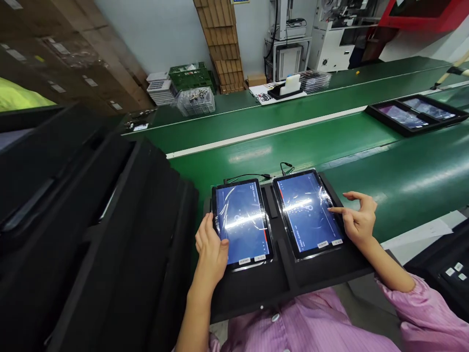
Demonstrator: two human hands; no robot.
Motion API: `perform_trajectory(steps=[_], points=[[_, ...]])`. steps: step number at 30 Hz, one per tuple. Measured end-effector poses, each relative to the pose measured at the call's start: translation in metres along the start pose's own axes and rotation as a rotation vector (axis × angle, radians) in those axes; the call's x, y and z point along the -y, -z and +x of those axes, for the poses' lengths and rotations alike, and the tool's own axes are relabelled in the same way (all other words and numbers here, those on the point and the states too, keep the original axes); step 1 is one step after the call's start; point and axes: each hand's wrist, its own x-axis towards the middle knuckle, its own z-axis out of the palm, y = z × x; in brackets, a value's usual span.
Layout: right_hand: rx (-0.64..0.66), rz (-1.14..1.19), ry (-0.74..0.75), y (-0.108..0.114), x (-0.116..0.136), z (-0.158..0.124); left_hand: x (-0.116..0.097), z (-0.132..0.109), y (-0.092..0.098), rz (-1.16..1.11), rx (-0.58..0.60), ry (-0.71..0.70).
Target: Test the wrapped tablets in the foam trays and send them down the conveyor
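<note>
Two tablets with lit blue screens under glossy film lie side by side in a black foam tray (289,286) in front of me. My left hand (210,247) rests on the lower left edge of the left tablet (242,222), thumb on the screen, fingers over its side. My right hand (359,217) hovers at the right edge of the right tablet (308,212), its index finger touching the screen and the other fingers spread apart. Thin cables (264,174) run from the tablets' top edges.
A green conveyor belt (366,146) runs behind the tray. Another black tray with two tablets (415,113) sits far right on it. Stacked black foam trays (91,234) fill the left. Plastic trays, a green crate and cardboard stand at the back.
</note>
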Motion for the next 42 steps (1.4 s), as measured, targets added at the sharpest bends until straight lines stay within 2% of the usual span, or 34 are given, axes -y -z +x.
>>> perform_trajectory(steps=[4, 10, 18, 22, 25, 29, 30, 32, 36, 39, 42], points=[[-0.029, 0.019, 0.032, 0.001, 0.001, 0.000, -0.001, 0.001, -0.001, 0.020, 0.008, 0.025], [-0.049, 0.053, -0.011, 0.001, 0.004, 0.001, -0.013, 0.002, -0.001, 0.024, -0.028, 0.077], [0.099, 0.069, -0.099, 0.000, 0.000, 0.000, 0.003, 0.000, -0.001, 0.037, 0.028, 0.056], [0.232, 0.079, -0.013, -0.005, -0.004, 0.009, -0.005, 0.002, -0.001, 0.052, 0.009, 0.063], [0.399, 0.022, 0.074, -0.021, -0.002, 0.034, -0.017, 0.006, 0.001, 0.060, 0.012, 0.123], [0.637, -0.040, 0.222, -0.050, 0.016, 0.076, -0.034, 0.020, 0.011, 0.118, 0.170, 0.307], [0.670, -0.035, 0.261, -0.055, 0.022, 0.083, -0.040, 0.024, 0.014, 0.140, 0.211, 0.318], [0.688, -0.015, 0.313, -0.057, 0.033, 0.088, -0.054, 0.035, 0.017, 0.194, 0.255, 0.251], [0.587, 0.043, 0.351, -0.038, 0.041, 0.065, -0.090, 0.067, 0.008, 0.325, 0.192, 0.046], [0.477, 0.097, 0.336, -0.011, 0.038, 0.033, -0.106, 0.090, -0.009, 0.386, 0.141, 0.040], [0.414, 0.122, 0.243, 0.013, 0.035, 0.005, -0.107, 0.101, -0.022, 0.407, 0.109, 0.038]])
